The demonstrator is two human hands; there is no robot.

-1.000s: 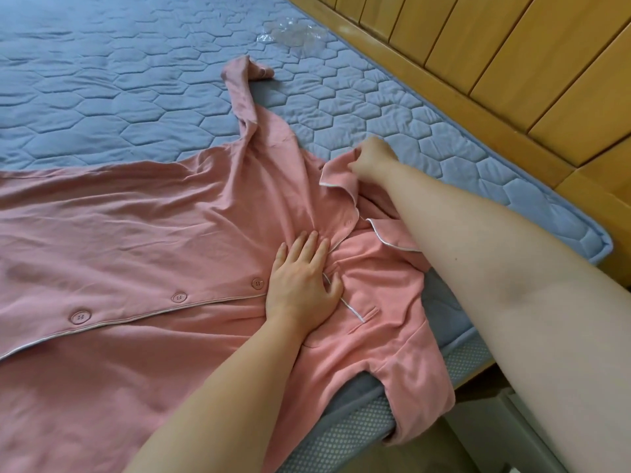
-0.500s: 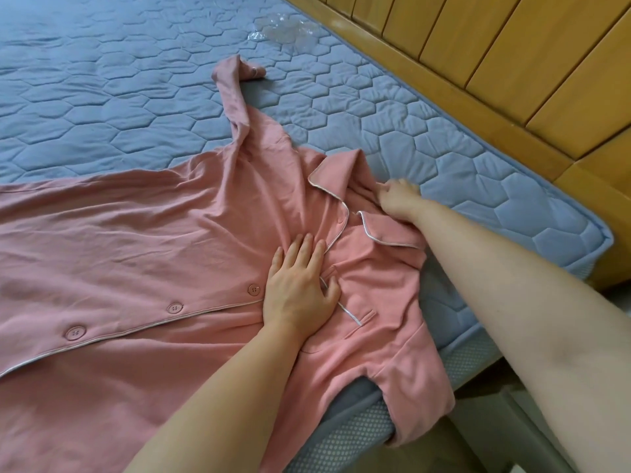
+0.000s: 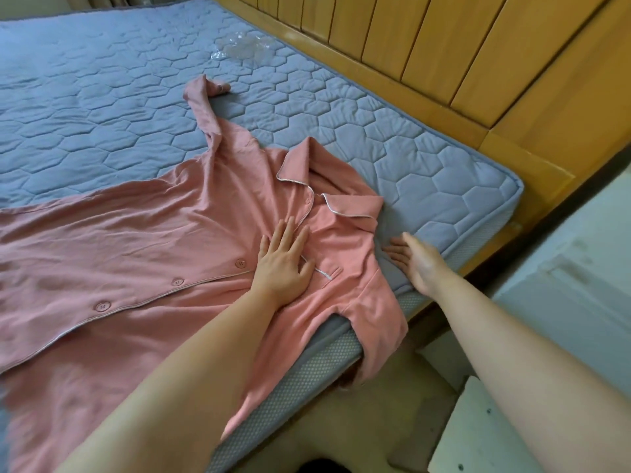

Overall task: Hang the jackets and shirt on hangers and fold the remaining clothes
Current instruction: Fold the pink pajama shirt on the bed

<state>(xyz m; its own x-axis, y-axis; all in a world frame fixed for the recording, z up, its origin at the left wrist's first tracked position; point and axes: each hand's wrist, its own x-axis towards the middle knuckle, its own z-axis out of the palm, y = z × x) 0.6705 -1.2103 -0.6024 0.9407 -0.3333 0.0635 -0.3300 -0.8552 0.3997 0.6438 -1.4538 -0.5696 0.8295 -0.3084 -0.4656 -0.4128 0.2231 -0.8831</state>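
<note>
A pink button-front shirt [image 3: 136, 254] with white piping lies spread face up on the blue quilted mattress [image 3: 102, 97]. Its collar [image 3: 327, 186] points toward the mattress corner, one sleeve [image 3: 205, 114] stretches away from me, and the other sleeve [image 3: 379, 332] hangs over the near edge. My left hand [image 3: 283, 264] presses flat on the chest of the shirt beside the pocket, fingers straight. My right hand [image 3: 416, 261] hovers open just right of the shirt's shoulder, over the mattress edge, holding nothing.
A wooden headboard [image 3: 444, 63] runs along the far right side of the bed. A crumpled clear plastic bag [image 3: 242, 49] lies on the mattress near it. White furniture [image 3: 563, 302] stands to the right of the bed, with floor [image 3: 358, 421] below.
My right hand has let go of the collar and drawn back toward me to the shoulder side. The collar now lies flat. My left hand has stayed on the chest.
</note>
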